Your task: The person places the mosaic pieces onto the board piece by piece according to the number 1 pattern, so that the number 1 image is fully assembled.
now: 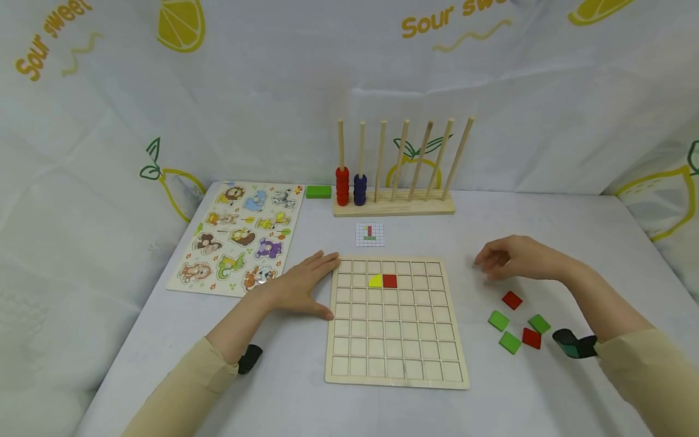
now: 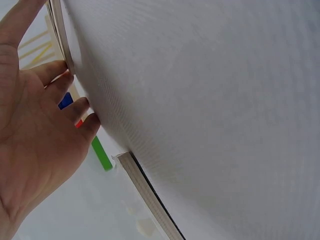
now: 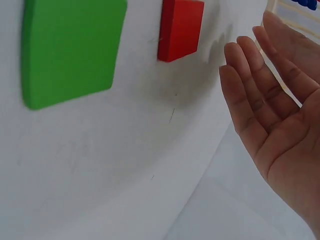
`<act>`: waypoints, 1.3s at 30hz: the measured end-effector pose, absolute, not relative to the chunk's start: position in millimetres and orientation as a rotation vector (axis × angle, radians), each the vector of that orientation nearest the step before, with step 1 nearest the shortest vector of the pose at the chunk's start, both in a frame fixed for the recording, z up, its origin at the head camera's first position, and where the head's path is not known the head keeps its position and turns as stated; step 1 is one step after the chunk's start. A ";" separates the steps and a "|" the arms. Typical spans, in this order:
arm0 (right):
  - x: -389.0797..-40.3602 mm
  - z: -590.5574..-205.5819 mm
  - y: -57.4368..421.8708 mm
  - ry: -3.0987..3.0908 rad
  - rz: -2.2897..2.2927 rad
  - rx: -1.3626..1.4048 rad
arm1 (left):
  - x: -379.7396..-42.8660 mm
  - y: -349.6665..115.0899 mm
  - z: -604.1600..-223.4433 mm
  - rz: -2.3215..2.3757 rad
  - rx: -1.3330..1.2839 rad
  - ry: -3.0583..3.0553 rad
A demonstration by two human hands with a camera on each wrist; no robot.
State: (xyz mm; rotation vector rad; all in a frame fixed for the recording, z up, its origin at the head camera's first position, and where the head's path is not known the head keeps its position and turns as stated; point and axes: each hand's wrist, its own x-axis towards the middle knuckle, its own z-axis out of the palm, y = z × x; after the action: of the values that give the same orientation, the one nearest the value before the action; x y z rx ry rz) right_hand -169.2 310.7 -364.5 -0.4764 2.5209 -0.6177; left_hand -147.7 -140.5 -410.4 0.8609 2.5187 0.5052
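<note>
A wooden grid board [image 1: 342, 363] lies mid-table, with a yellow quarter-round tile [image 1: 375, 281] and a red square tile [image 1: 390, 281] side by side in its second row. My left hand [image 1: 299, 285] rests at the board's left edge, thumb and fingers spread along it. Over the table to the right of the board, my right hand [image 1: 516, 258] hovers with loosely bent fingers and nothing in it; the right wrist view shows its bare palm. Below that hand lie loose tiles: a red one [image 1: 512, 300], a green one [image 1: 499, 320] and several more.
Behind the board lies a small pattern card [image 1: 370, 235]. A wooden peg stand [image 1: 394, 208] with red and blue beads is at the back, a green block [image 1: 318, 192] beside it. An animal puzzle board [image 1: 218, 290] lies at the left.
</note>
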 end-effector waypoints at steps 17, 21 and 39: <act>-166.1 -377.5 352.8 2.369 -0.680 -0.439 | -146.9 -140.2 -409.5 0.510 0.853 2.519; -164.6 -379.7 360.4 2.317 -0.738 -0.434 | -146.1 -140.1 -408.0 0.516 0.848 2.517; -156.9 -392.4 363.9 2.260 -0.860 -0.475 | -145.2 -140.6 -408.1 0.513 0.837 2.517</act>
State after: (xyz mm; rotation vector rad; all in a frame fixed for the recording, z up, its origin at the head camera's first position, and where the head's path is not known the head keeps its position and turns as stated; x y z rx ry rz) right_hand -156.9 363.9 -392.4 -0.4754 2.2605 -0.8600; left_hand -145.2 -140.6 -408.1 0.8371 2.5174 0.5128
